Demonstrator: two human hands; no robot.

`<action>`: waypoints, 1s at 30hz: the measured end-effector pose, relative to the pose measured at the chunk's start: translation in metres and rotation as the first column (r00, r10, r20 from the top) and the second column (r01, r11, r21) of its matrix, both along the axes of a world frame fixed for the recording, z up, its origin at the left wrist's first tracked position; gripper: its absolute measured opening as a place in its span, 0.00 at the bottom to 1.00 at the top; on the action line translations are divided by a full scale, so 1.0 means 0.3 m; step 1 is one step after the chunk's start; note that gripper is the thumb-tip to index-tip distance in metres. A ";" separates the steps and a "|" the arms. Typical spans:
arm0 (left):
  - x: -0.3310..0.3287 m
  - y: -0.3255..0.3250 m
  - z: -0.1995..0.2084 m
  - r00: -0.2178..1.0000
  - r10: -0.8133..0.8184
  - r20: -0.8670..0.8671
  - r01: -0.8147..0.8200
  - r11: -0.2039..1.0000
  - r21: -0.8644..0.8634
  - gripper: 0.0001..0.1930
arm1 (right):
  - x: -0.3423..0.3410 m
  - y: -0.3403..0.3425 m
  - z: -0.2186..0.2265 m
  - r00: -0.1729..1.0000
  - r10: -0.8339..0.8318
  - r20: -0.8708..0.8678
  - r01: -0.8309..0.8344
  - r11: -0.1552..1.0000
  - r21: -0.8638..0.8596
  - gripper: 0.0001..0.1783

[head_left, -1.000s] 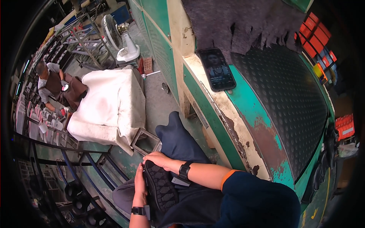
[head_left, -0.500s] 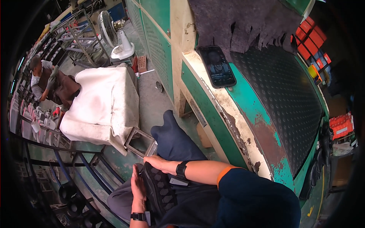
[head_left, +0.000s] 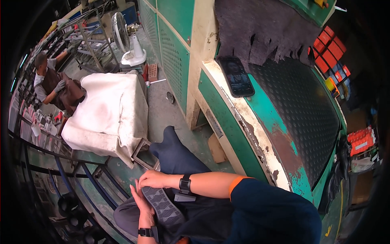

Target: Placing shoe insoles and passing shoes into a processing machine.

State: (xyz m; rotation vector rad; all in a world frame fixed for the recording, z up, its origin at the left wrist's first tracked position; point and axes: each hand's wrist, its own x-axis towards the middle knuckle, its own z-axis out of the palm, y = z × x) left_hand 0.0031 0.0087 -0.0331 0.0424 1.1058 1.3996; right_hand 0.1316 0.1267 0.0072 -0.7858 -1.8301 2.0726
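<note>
A dark shoe [head_left: 162,205] rests across my lap with its grey, patterned sole facing up. My right hand [head_left: 152,179] reaches over from the right and is closed around the shoe's far end; its fingertips are partly hidden. Along the shoe's left edge lies my left hand [head_left: 142,201], fingers stretched out and apart, the palm side against the shoe. The upper of the shoe is mostly out of sight beneath the sole. Both wrists carry black straps with small grey boxes.
A cloth-covered block [head_left: 109,114] stands ahead, beside a metal frame [head_left: 147,154]. Black racks [head_left: 87,179] run along the left. To the right is a green machine [head_left: 227,118] bearing a phone [head_left: 236,77] and a studded black mat [head_left: 300,118]. A co-worker [head_left: 50,81] sits far left near a fan [head_left: 130,44].
The shoe has turned so its sole faces up. My right hand has shifted slightly left, and the left fingers have spread. The co-worker has stretched out one arm.
</note>
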 end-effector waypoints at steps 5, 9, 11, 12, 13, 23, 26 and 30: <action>0.012 0.104 0.039 0.994 -0.001 -0.109 0.005 1.000 0.030 0.37 | -0.020 -0.029 -0.090 0.982 -0.067 -0.178 0.069 0.998 0.005 0.14; 0.024 0.103 0.076 0.994 -0.073 0.081 0.071 0.997 0.036 0.21 | -0.020 -0.069 -0.073 0.972 -0.159 -0.173 0.145 0.985 -0.091 0.14; 0.016 0.057 0.056 0.996 0.059 0.066 -0.059 0.998 -0.011 0.21 | -0.032 -0.104 -0.064 0.966 -0.208 -0.154 0.217 0.975 0.043 0.16; 0.005 0.040 0.048 0.997 0.050 0.059 -0.049 0.999 -0.012 0.21 | -0.035 -0.115 -0.052 0.975 -0.185 -0.124 0.193 0.980 0.058 0.15; -0.007 0.024 0.041 0.997 0.062 0.039 -0.061 0.998 -0.013 0.19 | -0.036 -0.122 -0.041 0.982 -0.161 -0.095 0.168 0.983 0.072 0.14; 0.006 -0.027 0.052 0.988 0.140 -0.069 -0.142 0.989 -0.030 0.15 | -0.023 -0.157 0.001 0.980 -0.186 -0.072 0.192 0.977 0.089 0.13; -0.001 -0.035 0.054 0.990 0.106 -0.091 -0.109 0.994 -0.023 0.15 | -0.022 -0.166 0.007 0.956 -0.227 -0.188 0.256 0.955 0.147 0.12; 0.007 -0.050 0.059 0.971 0.134 -0.196 -0.128 0.991 0.041 0.17 | -0.012 -0.169 0.053 0.951 -0.233 -0.204 0.265 0.953 0.149 0.12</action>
